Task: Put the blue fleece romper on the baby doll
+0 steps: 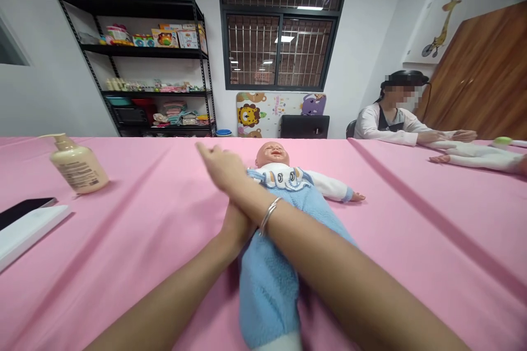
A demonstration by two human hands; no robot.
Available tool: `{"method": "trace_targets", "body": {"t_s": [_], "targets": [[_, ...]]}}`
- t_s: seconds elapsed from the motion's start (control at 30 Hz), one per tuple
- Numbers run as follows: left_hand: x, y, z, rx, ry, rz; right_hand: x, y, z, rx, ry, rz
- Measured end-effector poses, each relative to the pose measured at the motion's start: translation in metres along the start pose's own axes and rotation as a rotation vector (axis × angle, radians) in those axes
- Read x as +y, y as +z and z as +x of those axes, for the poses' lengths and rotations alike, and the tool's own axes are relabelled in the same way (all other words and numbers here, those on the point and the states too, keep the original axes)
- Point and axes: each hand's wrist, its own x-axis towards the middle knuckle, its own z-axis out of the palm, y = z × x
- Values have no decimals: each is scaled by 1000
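Note:
A baby doll (pixel 274 263) lies on its back on the pink-covered table, dressed in fuzzy light blue overalls and a white top with a bib-like animal face. Its head points away from me, and one arm stretches out to the right. My right hand (pixel 222 169), with a silver bracelet at the wrist, crosses over my left forearm beside the doll's chest. Its fingers look curled, one pointing up and left; whatever they hold is hidden. Under my right wrist is my left hand (pixel 240 222), close against the doll's side, its fingers covered. The doll's other arm is hidden behind my hands.
A pump bottle (pixel 78 167) stands at the left, near a dark phone (pixel 27 209) and a white box (pixel 33 233). Across the table on the right, a person (pixel 391 115) handles another doll (pixel 486 154). Shelves (pixel 144 52) with toys and cloths stand against the wall.

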Motion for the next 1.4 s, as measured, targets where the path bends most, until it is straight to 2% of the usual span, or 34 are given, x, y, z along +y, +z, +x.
{"method": "trace_targets", "body": {"t_s": [0.07,0.13,0.17,0.23,0.33,0.4,0.5,0.57,0.63,0.73,0.8,0.83,0.9,0.97,1.0,1.07,1.13,1.2,1.27,1.33,1.4], "targets": [[3,-2,-1,-2,111,116,22,-17,11,116,157,-45],[6,-4,0,59,214,247,44,-28,10,154,253,5],[7,-5,0,101,240,280,54,-30,7,139,251,65],[8,-8,2,156,253,296,66,-33,-4,28,191,213],[6,-17,7,179,176,279,70,-33,-19,-151,118,381],[5,-25,11,163,76,248,68,-33,-24,-176,110,428],[4,-35,18,42,-95,160,68,-32,-25,-192,125,475],[4,-38,21,-64,-170,80,69,-29,-23,-214,174,587],[5,-37,21,-93,-181,-8,69,-25,-20,-217,231,827],[9,-33,19,-11,-168,-133,70,-18,-12,-169,291,1250],[14,-32,17,-2,-140,-216,75,-12,-5,-76,302,1347],[16,-34,17,-23,-108,-259,79,-8,-1,6,313,1280],[18,-42,21,-25,-33,-388,91,2,3,196,349,991],[13,-54,29,103,-55,-578,105,13,4,324,380,716],[7,-61,34,205,-122,-684,111,18,3,352,383,638],[-11,-72,43,376,-346,-827,119,26,-1,355,377,591],[-33,-79,50,432,-626,-865,120,27,-5,345,363,555],[-53,-81,51,461,-840,-774,118,20,-8,299,320,514],[-66,-80,50,478,-907,-674,118,6,-10,225,249,450],[-73,-78,47,482,-884,-594,123,-13,-14,175,210,367],[-76,-77,45,474,-857,-495,136,-29,-21,200,262,300]]}}
